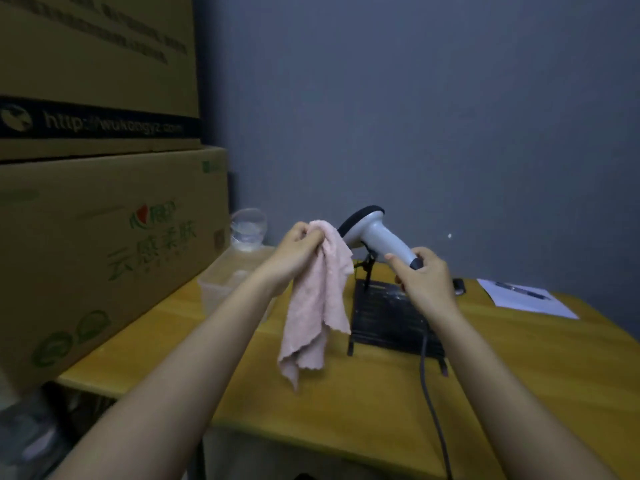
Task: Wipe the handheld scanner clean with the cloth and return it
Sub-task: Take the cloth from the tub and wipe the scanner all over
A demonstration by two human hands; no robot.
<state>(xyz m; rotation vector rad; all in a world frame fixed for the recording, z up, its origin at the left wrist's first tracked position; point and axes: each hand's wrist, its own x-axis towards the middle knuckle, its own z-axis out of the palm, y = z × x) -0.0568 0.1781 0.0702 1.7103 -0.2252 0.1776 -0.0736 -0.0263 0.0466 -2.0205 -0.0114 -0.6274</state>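
Note:
A white handheld scanner (374, 233) with a black head is held up above the wooden table (346, 403). My right hand (424, 275) grips its dark handle, and a grey cable (431, 403) hangs down from it. My left hand (299, 244) pinches the top of a pink cloth (318, 299), which hangs loosely just left of the scanner head, touching or nearly touching it. Under the scanner stands its black stand (388, 317) with a thin upright arm.
Stacked cardboard boxes (104, 244) fill the left side. A clear plastic tub (225, 282) and a round clear container (247, 226) sit beside them. A white paper with a pen (526, 296) lies at the right, behind a small dark object (459, 285). A grey wall rises behind.

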